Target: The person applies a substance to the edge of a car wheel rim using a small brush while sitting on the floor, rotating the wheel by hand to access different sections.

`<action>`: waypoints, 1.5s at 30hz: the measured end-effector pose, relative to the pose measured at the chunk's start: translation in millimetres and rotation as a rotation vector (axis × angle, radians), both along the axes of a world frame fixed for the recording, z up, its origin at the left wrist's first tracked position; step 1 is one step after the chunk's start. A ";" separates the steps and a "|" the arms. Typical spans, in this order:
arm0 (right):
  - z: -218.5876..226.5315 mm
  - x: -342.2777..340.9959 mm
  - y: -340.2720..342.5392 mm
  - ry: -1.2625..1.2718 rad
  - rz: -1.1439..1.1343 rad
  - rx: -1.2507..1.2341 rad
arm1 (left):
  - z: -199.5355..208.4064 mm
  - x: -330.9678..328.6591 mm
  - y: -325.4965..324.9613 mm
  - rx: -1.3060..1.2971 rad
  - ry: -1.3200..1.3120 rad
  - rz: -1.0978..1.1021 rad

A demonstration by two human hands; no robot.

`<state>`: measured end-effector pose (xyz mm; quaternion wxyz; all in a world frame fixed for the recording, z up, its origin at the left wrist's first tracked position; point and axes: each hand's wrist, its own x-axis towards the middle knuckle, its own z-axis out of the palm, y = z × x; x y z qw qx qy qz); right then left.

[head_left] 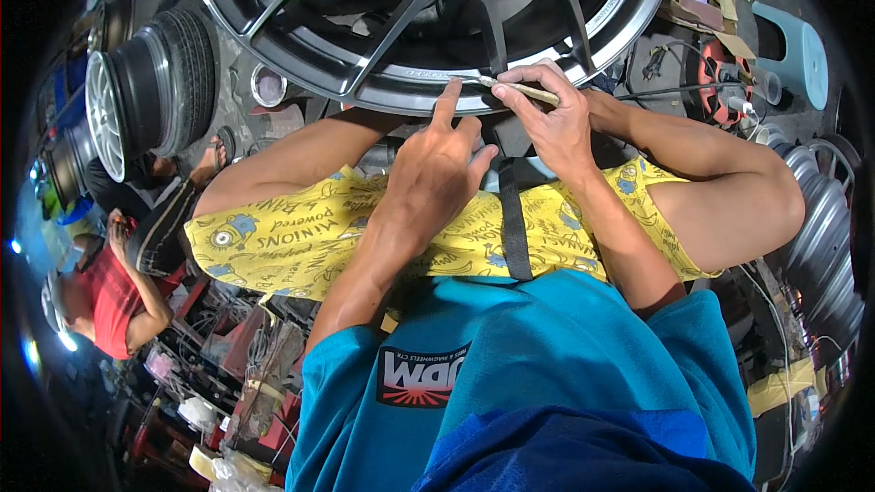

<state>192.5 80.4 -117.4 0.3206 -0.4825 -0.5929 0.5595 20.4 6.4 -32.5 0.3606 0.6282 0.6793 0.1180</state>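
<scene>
A grey multi-spoke car wheel rim (pixel 368 83) lies in front of my knees, its far part cut off by the view's upper edge. My left hand (pixel 435 159) points with its index finger, the tip touching the rim's near lip; its thumb stands apart and nothing is in it. Just right of that fingertip, my right hand (pixel 558 118) pinches a thin, pale pen-like tool (pixel 536 93). The tool's narrow end points left, at the lip's lettered band. Whether the tip touches the metal is too small to tell.
Left stands a wheel with a tyre (pixel 187 82); beyond it sits a person in a red shirt (pixel 108 310). On the right are a light blue plastic stool (pixel 802 50), a red cable reel (pixel 717 82) and stacked silver rims (pixel 816 219). A small can (pixel 269 87) stands beside the rim.
</scene>
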 end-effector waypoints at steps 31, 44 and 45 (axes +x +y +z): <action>5.2 -0.9 -2.1 0.212 -0.120 -0.340 | -3.3 -3.4 7.1 -0.106 0.004 0.029; 34.9 12.9 -3.7 0.467 -0.264 -0.504 | 5.9 -3.6 11.8 -0.111 0.022 0.007; 35.7 12.9 -5.3 0.484 -0.272 -0.533 | 7.1 -5.9 9.2 -0.093 0.011 -0.012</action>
